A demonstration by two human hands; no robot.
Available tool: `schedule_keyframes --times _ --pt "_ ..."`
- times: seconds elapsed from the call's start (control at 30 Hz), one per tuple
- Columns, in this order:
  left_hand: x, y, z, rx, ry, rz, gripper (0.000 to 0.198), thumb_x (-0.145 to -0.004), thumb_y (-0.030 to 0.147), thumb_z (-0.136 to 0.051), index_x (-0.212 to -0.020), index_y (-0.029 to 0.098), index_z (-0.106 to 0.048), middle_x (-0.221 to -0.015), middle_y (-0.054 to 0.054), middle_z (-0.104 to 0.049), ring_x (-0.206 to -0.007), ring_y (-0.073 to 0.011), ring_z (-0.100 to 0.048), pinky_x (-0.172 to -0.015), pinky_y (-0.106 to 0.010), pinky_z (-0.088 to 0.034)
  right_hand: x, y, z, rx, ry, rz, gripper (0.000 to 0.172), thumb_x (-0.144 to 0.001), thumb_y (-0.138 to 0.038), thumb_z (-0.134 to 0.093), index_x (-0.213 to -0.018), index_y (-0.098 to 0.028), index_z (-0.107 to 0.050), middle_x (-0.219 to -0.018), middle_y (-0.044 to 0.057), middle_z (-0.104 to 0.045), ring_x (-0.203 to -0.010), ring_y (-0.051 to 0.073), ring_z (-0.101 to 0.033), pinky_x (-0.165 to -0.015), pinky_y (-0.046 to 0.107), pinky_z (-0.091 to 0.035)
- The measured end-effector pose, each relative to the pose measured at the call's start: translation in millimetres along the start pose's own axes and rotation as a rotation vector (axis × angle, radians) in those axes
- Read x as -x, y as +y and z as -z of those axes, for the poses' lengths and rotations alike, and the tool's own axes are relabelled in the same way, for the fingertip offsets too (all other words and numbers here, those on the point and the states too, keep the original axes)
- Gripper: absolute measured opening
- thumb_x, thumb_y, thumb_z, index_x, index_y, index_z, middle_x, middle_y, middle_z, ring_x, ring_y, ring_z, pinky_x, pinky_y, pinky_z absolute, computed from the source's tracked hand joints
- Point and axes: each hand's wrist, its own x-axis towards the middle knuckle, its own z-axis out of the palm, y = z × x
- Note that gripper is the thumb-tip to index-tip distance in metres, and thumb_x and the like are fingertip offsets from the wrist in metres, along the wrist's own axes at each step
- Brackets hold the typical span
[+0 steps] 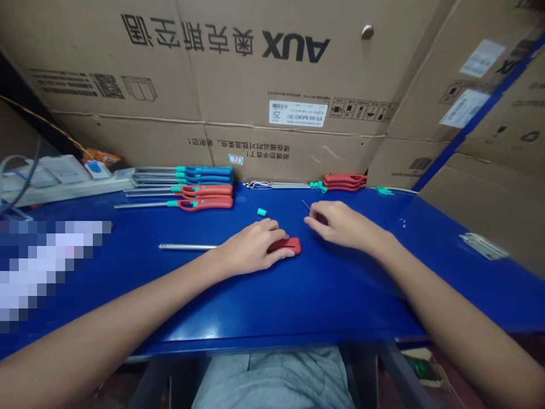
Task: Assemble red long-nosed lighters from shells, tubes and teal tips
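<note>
Well, cardboard cartons (213,68) printed AUX stand along the far edge of a blue workbench (340,307), a blue strap (468,126) running diagonally across those at right. White power strip (68,190) lies at the far left corner. Clear plastic packet (483,245) lies at the right of the bench, well apart from the hands.

Along the back, long-nosed gas lighters sit in tidy groups: blue-handled ones (204,174) stacked beside red-handled ones (204,196), both with teal trim, and a further small stack of red handles (344,182) to the right, metal tubes pointing left.

Nearer the person, one red lighter (285,245) lies flat mid-bench, its metal tube (187,246) pointing left. Left hand (255,247) rests over the lighter's rear, fingers together and curled down across the red handle, fingertips touching it.

Right hand (340,224) sits just beside it, raised slightly, fingertips (313,220) drawn together on a thin metal pin (305,204), whose tip points up and left. Anything else inside that pinch is hidden.

Small teal sleeve (261,212) lies loose between the lighter and the back row, near both hands
</note>
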Motion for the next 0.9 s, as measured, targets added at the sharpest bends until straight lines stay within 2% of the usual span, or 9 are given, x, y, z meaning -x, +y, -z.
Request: schedule_keyframes --times 0.07,0.13,0.23,0.3,0.4,0.5,0.63,0.7,0.9 --pt "0.1 0.2 0.8 0.013 -0.007 0.003 0.041 -0.094 0.049 -0.042 -0.099 0.015 -0.064 -0.094 -0.008 -0.060 -0.091 -0.0208 -0.057 -0.084 -0.034 -0.046 -0.8 14.0 -0.9 0.067 -0.030 -0.112 0.014 -0.088 -0.032 -0.054 -0.089 -0.018 -0.055 -0.089 0.011 -0.064 -0.077 0.022 -0.059 -0.062 0.028 -0.035" --pt "0.2 0.0 1.1 0.020 -0.004 0.002 0.041 -0.094 0.049 -0.042 -0.100 0.015 -0.064 -0.094 -0.008 -0.061 -0.091 -0.0207 -0.057 -0.084 -0.034 -0.045 -1.5 24.4 -3.5 0.049 -0.133 -0.164 0.017 -0.085 -0.027 -0.055 -0.100 -0.019 -0.054 -0.095 0.011 -0.066 -0.081 0.023 -0.061 -0.062 0.028 -0.038" --pt "0.3 -0.5 0.9 0.018 0.002 -0.012 0.040 -0.095 0.049 -0.042 -0.100 0.016 -0.064 -0.094 -0.008 -0.061 -0.091 -0.0207 -0.057 -0.084 -0.034 -0.045 -3.7 28.5 -5.9 -0.109 -0.213 -0.100 0.028 -0.084 -0.016 -0.052 -0.111 -0.022 -0.054 -0.103 0.009 -0.068 -0.087 0.022 -0.063 -0.067 0.028 -0.042" --pt "0.3 -0.6 0.7 0.008 0.001 -0.016 0.040 -0.095 0.049 -0.041 -0.101 0.016 -0.064 -0.094 -0.008 -0.061 -0.091 -0.0206 -0.057 -0.085 -0.034 -0.045 -5.5 24.1 -4.7 -0.246 -0.202 -0.069 0.026 -0.084 -0.013 -0.048 -0.105 -0.021 -0.060 -0.101 0.007 -0.069 -0.086 0.021 -0.064 -0.070 0.029 -0.045" --pt "0.0 -0.4 0.2 -0.017 -0.001 -0.016 0.041 -0.095 0.049 -0.040 -0.101 0.016 -0.063 -0.094 -0.008 -0.061 -0.091 -0.0213 -0.057 -0.084 -0.035 -0.046 -6.2 12.7 -0.9 -0.591 -0.165 -0.121 0.027 -0.086 -0.013 -0.040 -0.099 -0.017 -0.063 -0.091 0.008 -0.071 -0.077 0.018 -0.067 -0.069 0.029 -0.050" --pt "-0.3 -0.2 -0.2 -0.038 -0.003 -0.018 0.042 -0.095 0.049 -0.040 -0.101 0.015 -0.063 -0.094 -0.009 -0.060 -0.091 -0.0221 -0.057 -0.084 -0.036 -0.046 -3.1 1.6 2.7 -0.890 -0.092 -0.099 0.025 -0.082 -0.015 -0.050 -0.106 -0.016 -0.056 -0.088 0.008 -0.072 -0.080 0.018 -0.069 -0.071 0.030 -0.054" --pt "0.1 0.0 -0.2 -0.042 0.005 -0.021 0.040 -0.095 0.048 -0.041 -0.101 0.015 -0.063 -0.095 -0.009 -0.060 -0.091 -0.0215 -0.058 -0.085 -0.035 -0.046 1.2 -7.5 7.2 -0.900 0.124 -0.014 0.018 -0.081 -0.031 -0.062 -0.091 -0.017 -0.056 -0.068 0.001 -0.067 -0.060 0.015 -0.065 -0.060 0.027 -0.052" --pt "0.4 0.0 -0.2 -0.043 0.009 -0.020 0.040 -0.095 0.048 -0.041 -0.101 0.015 -0.063 -0.096 -0.009 -0.060 -0.091 -0.0211 -0.058 -0.085 -0.035 -0.046 1.5 -9.8 8.8 -0.885 0.187 0.001 0.026 -0.085 -0.043 -0.059 -0.085 -0.017 -0.057 -0.061 0.000 -0.063 -0.050 0.012 -0.059 -0.051 0.025 -0.048" --pt "0.7 -0.9 -1.3 -0.056 0.019 -0.025 0.040 -0.095 0.049 -0.041 -0.103 0.016 -0.063 -0.096 -0.009 -0.060 -0.091 -0.0215 -0.058 -0.086 -0.036 -0.046 -1.0 -14.1 -0.6 -0.904 0.297 0.009 0.034 -0.087 -0.052 -0.054 -0.082 -0.018 -0.053 -0.063 -0.001 -0.059 -0.050 0.009 -0.054 -0.049 0.021 -0.045"
